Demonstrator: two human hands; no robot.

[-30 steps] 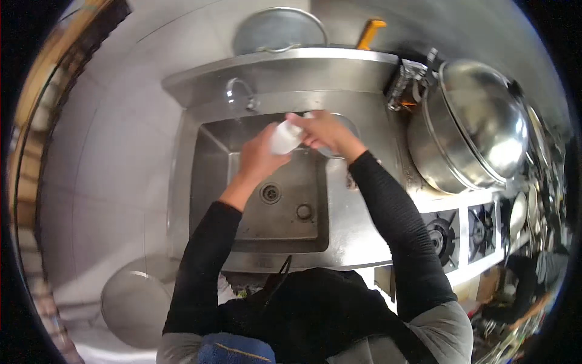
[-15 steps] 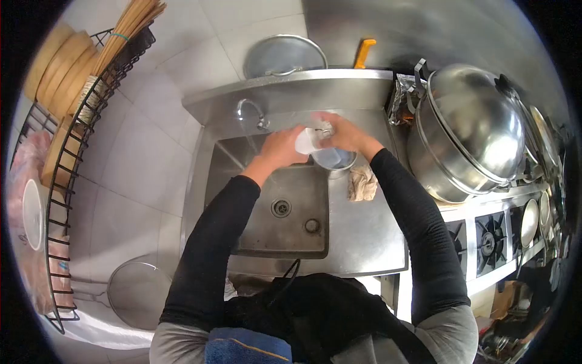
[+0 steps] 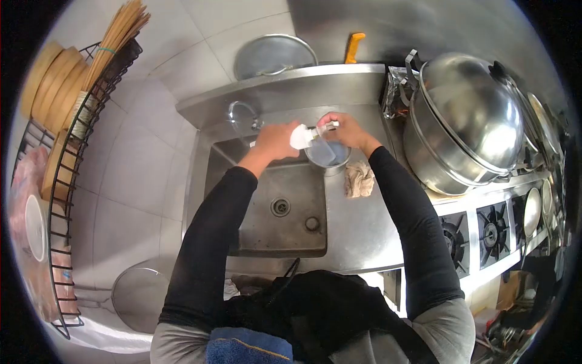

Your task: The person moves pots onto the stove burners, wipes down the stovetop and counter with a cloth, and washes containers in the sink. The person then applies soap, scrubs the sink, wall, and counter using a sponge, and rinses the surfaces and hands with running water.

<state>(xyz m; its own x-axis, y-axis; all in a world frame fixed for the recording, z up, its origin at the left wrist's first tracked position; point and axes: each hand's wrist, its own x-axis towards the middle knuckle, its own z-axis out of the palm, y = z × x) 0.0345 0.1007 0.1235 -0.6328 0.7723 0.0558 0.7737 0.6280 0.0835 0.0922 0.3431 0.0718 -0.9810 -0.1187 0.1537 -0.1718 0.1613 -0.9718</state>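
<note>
Over the back of the steel sink [image 3: 280, 233], my left hand [image 3: 276, 143] is wrapped round a white bottle [image 3: 301, 137] lying on its side. The fingers of my right hand [image 3: 346, 131] pinch the bottle's white pump top [image 3: 328, 127], to the right of its neck. Just below my right hand stands a round metal container [image 3: 327, 155] with something pale inside. A crumpled beige cloth [image 3: 359, 179] lies on the steel counter beside it. The curved faucet [image 3: 244, 115] is behind my left hand.
A large lidded steel pot [image 3: 464, 124] stands at the right, near gas burners [image 3: 492, 235]. Behind the sink are a round lid [image 3: 274, 57] and an orange-handled tool [image 3: 354, 47]. A black wire rack [image 3: 62, 230] holds goods at the left.
My hands have drawn a little apart, and the pump top now shows between them. The metal container is in fuller view. The camera view has shifted, bringing the left rack into sight.
</note>
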